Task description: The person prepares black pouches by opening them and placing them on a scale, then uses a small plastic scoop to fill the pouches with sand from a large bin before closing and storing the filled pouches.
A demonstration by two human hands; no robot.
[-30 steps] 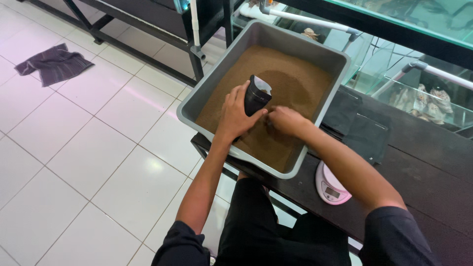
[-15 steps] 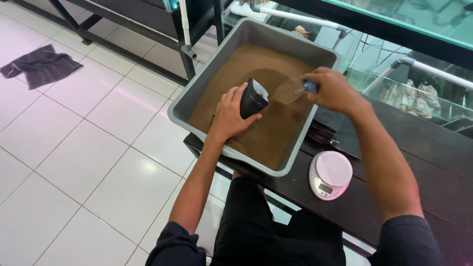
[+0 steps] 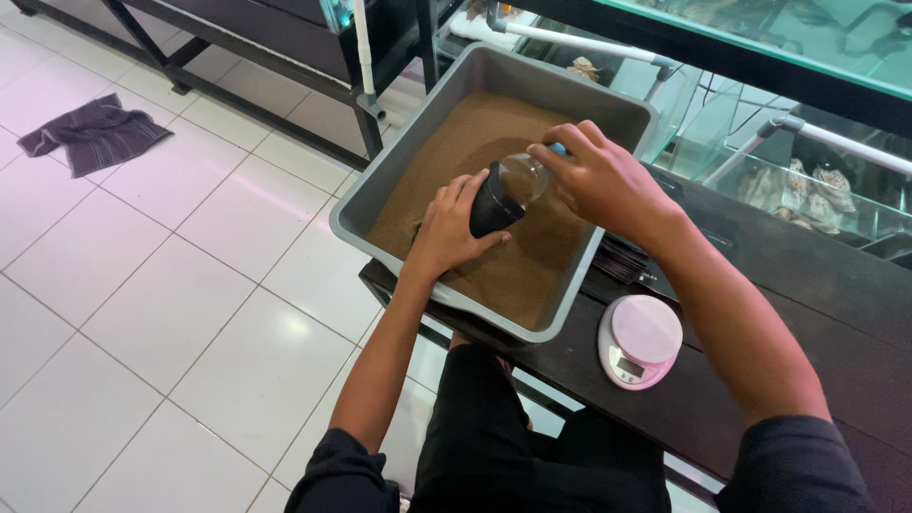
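Filling step: left hand (image 3: 454,223) grips black bag (image 3: 494,201) over sand tray (image 3: 608,109) middle — right hand (image 3: 594,176) tips clear scoop (image 3: 524,176) in. Next: steady pour, probably.

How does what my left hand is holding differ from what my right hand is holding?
The left hand wraps a black cup-like container; the right hand holds a clear plastic piece with a blue tip. The black one is opaque, the clear one see-through. Both are tilted, mouth to mouth, over the brown sand.
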